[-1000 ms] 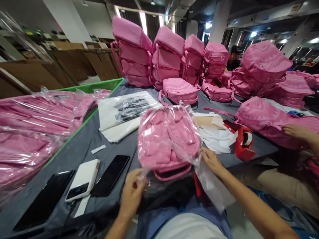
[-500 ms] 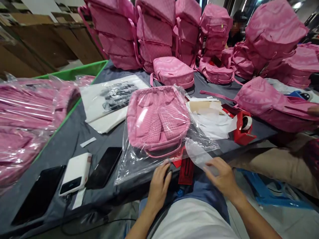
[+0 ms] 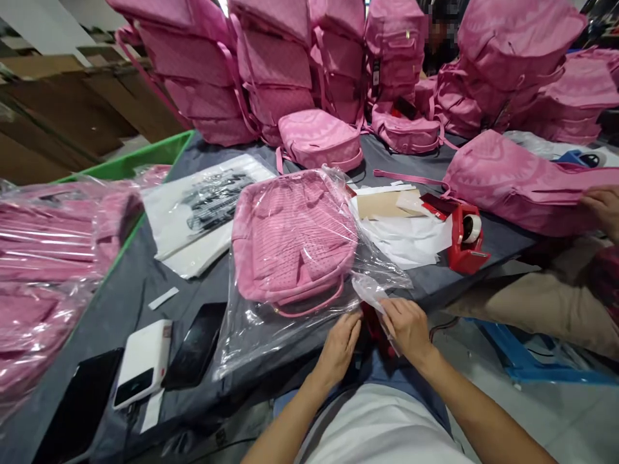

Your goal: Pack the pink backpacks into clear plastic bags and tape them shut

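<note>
My right hand [image 3: 405, 327] pinches a thin white sheet [image 3: 370, 289], which looks like tissue paper or soft plastic, at the table's front edge. Beside it, my left hand [image 3: 340, 345] has its fingers bent together; what they hold, if anything, is hidden. Between the hands and partly under the sheet is a dark red flat piece [image 3: 373, 325], mostly covered. Just beyond my hands lies a pink backpack [image 3: 294, 238] inside a clear plastic bag [image 3: 271, 335], its handle loop facing me. The bag's open-looking edge spreads toward the table edge.
A red tape dispenser [image 3: 467, 241] and loose papers [image 3: 406, 238] lie to the right. Phones [image 3: 196, 345] and a white power bank [image 3: 144, 364] are at left, near bagged backpacks [image 3: 48, 238]. Stacked pink backpacks [image 3: 271, 71] line the back. A co-worker's hand [image 3: 604, 205] touches another backpack [image 3: 512, 187].
My right hand has moved left and down with the white sheet, now bunched over the red piece. My left hand has shifted right, its fingers drawn together. The view has tilted slightly.
</note>
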Action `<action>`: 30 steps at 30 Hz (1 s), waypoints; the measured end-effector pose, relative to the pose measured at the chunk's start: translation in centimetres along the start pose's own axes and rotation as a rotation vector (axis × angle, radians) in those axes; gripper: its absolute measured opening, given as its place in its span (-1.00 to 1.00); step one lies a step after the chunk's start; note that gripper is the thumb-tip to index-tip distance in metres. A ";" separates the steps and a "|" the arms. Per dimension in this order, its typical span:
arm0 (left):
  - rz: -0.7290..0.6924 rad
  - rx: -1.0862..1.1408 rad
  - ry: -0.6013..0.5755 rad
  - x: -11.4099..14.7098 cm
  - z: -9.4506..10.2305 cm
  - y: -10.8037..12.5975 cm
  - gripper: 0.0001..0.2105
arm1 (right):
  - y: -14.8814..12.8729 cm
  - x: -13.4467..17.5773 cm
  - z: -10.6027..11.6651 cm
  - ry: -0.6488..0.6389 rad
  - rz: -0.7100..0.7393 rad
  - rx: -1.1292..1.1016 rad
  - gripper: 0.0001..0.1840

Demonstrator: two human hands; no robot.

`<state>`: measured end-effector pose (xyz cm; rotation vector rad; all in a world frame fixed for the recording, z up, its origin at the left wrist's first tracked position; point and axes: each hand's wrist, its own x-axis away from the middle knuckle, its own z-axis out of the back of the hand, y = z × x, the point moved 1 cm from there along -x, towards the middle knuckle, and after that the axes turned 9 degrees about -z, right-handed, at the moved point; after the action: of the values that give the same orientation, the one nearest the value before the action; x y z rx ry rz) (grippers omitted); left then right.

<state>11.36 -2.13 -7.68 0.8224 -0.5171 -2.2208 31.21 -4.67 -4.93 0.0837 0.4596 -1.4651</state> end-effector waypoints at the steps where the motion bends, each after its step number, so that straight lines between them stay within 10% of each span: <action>1: -0.094 -0.066 -0.004 -0.1 0.2 -0.4 -0.70 | -0.3 0.4 0.1 -0.021 0.015 0.012 -0.70; 7: -0.536 -0.488 -0.072 -2.7 1.5 -3.4 -0.69 | -2.5 3.7 -2.0 -0.131 0.025 0.096 -0.58; 12: -1.093 -0.458 -0.283 -5.6 3.0 -3.5 -0.70 | -2.1 6.0 0.1 0.116 0.085 -0.028 -0.74; 17: -1.113 -0.407 -0.198 -6.4 3.4 -3.0 -0.70 | -1.1 7.0 3.7 0.321 0.116 -0.168 -0.77; 21: -1.066 -0.431 -0.233 -6.0 2.7 -3.7 -0.67 | -0.9 7.8 3.6 0.118 0.358 -0.436 -0.86; 27: -1.087 -0.442 -0.271 -5.2 1.7 -5.6 -0.70 | 3.0 5.0 1.9 0.038 -0.444 -0.630 -0.80; 30: -1.080 -0.398 -0.186 -5.1 1.4 -5.7 -0.75 | 3.2 3.1 0.1 -0.099 -0.471 -0.581 -0.85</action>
<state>10.47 5.58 -7.80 0.7602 0.4222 -3.2314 34.47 -7.26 -6.62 -0.5917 0.8451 -1.7236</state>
